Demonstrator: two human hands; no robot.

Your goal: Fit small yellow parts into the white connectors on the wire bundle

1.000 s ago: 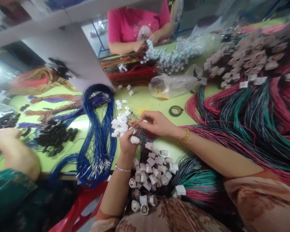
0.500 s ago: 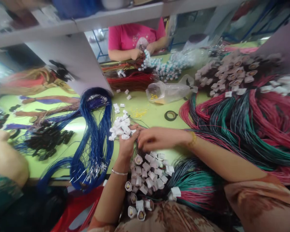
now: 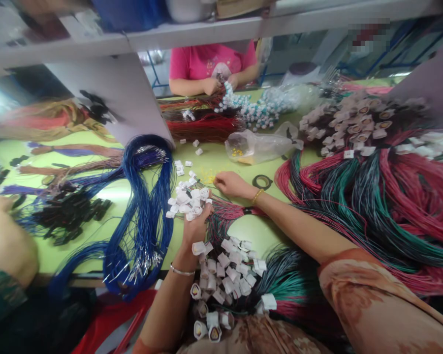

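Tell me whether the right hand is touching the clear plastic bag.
Apart: the head view shows a strip of green tabletop between the right hand and the clear plastic bag.

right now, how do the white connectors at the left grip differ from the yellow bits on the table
Size: the white connectors look much larger apiece than the yellow bits. Arrangement: the white connectors are bunched at the left grip, while the yellow bits lie scattered on the table by the right grip. Both groups have many pieces.
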